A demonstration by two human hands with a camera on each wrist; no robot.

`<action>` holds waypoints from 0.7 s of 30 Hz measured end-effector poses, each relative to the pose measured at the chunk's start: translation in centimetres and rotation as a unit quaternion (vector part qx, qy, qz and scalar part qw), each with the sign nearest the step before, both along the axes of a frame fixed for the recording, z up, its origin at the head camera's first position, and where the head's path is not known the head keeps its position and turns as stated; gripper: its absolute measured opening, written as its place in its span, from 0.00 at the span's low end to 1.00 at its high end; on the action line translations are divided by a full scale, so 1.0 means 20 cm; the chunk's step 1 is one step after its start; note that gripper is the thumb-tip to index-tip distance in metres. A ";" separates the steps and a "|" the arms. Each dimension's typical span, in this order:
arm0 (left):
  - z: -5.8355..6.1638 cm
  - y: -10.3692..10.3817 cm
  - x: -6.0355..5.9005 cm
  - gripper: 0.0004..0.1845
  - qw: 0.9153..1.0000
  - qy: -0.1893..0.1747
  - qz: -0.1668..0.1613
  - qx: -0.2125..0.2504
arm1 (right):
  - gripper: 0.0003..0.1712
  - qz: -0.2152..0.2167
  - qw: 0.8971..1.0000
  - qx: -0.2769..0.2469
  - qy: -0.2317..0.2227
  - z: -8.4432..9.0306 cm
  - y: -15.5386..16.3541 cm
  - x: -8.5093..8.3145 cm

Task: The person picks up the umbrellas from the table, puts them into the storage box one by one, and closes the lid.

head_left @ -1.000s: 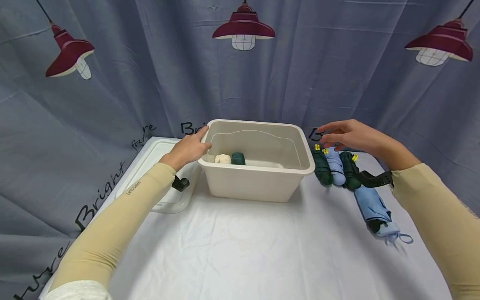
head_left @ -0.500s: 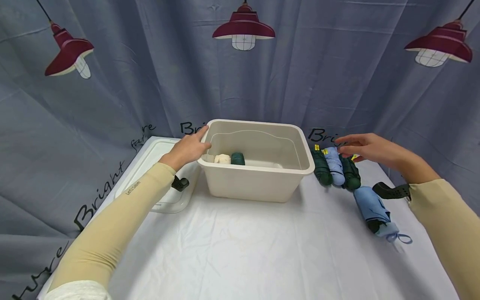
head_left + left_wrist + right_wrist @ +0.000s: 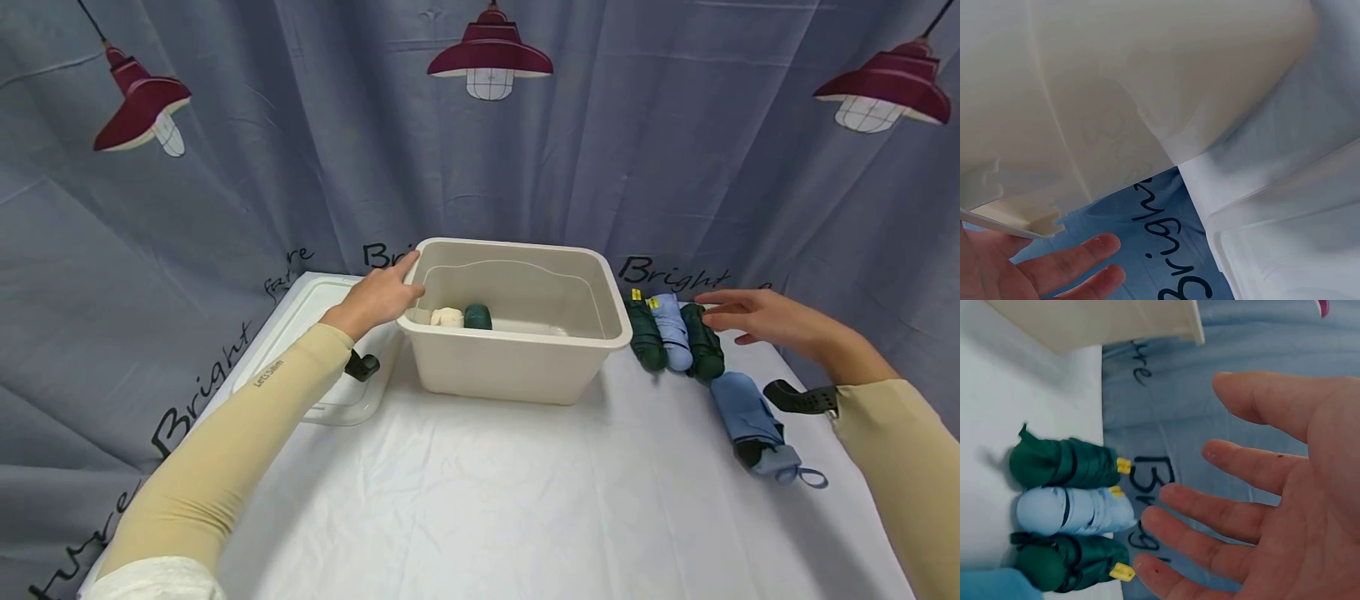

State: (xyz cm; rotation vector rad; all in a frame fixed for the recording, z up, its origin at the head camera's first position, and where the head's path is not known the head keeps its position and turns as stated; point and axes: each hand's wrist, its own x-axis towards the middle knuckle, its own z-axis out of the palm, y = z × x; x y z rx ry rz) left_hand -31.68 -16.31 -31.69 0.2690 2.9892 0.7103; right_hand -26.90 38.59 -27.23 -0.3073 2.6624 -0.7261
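Note:
My left hand point(image 3: 377, 296) rests on the left rim of a beige plastic bin point(image 3: 513, 362). In the left wrist view, its fingers point(image 3: 1075, 256) extend straight outside the bin, below the rim. Inside the bin, the ends of a cream bundle point(image 3: 447, 317) and a dark green one point(image 3: 477, 317) show. My right hand point(image 3: 783, 323) hovers with spread, relaxed fingers, holding nothing. Nearest to it is a folded dark green umbrella point(image 3: 703, 346), beside a light blue one point(image 3: 670, 329) and another dark green one point(image 3: 645, 337). A larger blue folded umbrella point(image 3: 746, 417) lies closer to me.
The translucent white lid point(image 3: 348, 400) lies left of the bin, partly under my left forearm. A white cloth covers the table point(image 3: 510, 492). Behind it hangs a grey-blue curtain point(image 3: 337, 167) printed with lamps and lettering.
My right hand has moved right and a little toward me, away from the bin and past the row of umbrellas. My left hand and the bin have stayed in place.

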 end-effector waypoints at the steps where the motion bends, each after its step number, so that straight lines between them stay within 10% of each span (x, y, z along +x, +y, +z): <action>1: 0.00 0.00 0.00 0.41 1.000 -0.001 0.000 -0.001 | 0.38 -0.002 1.000 -0.001 -0.003 -0.01 0.01 0.00; 21: 0.00 0.00 0.00 0.41 1.000 -0.002 0.001 -0.003 | 0.43 -0.011 0.999 0.029 0.009 -0.22 0.22 0.00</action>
